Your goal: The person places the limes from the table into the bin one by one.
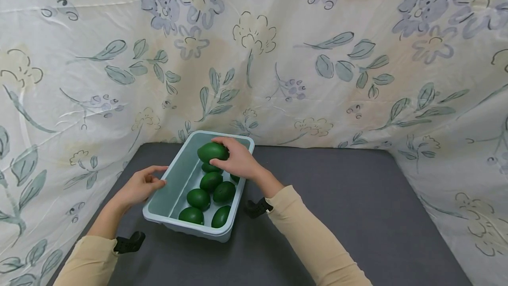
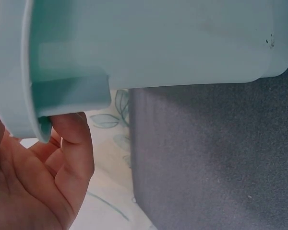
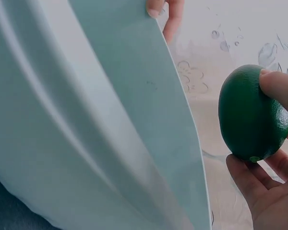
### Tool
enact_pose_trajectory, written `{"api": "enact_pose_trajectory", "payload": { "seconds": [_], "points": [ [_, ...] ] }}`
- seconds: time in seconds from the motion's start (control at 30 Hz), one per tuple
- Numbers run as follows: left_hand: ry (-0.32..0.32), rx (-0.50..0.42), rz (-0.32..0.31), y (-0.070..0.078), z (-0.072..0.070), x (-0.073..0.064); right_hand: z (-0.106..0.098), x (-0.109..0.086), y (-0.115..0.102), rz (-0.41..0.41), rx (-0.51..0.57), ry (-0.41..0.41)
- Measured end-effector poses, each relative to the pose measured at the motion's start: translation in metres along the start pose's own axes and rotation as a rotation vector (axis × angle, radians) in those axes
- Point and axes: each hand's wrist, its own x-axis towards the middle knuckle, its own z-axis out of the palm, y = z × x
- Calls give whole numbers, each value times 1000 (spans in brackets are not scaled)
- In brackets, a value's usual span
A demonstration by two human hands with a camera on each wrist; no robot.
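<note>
A pale green plastic bin (image 1: 174, 220) stands at a slant on the table, with several dark green limes (image 1: 211, 181) lying in it. My right hand (image 1: 240, 160) pinches one lime (image 3: 252, 115) between thumb and fingertips, above the bin's far half. In the head view this lime partly covers another below it. My left hand (image 1: 139, 185) grips the bin's left rim, thumb near the top edge and fingers (image 2: 77, 148) curled in under the lip. The left wrist view shows the bin's outer wall (image 2: 182, 43) close up.
The dark grey table (image 1: 333, 206) extends right of the bin. A floral cloth (image 1: 278, 56) hangs behind the table and along both sides. Black wrist straps (image 1: 258, 208) sit at both sleeve cuffs.
</note>
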Motion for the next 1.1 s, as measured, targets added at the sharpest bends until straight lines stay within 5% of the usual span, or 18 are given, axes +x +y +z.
{"api": "enact_pose_trajectory", "payload": {
  "seconds": [0.67, 1.1],
  "points": [
    [-7, 6, -6, 5, 2, 1, 2, -8, -13, -24, -81, -98],
    [-2, 39, 9, 2, 1, 1, -13, -20, 5, -13, -97, -76]
  ]
}}
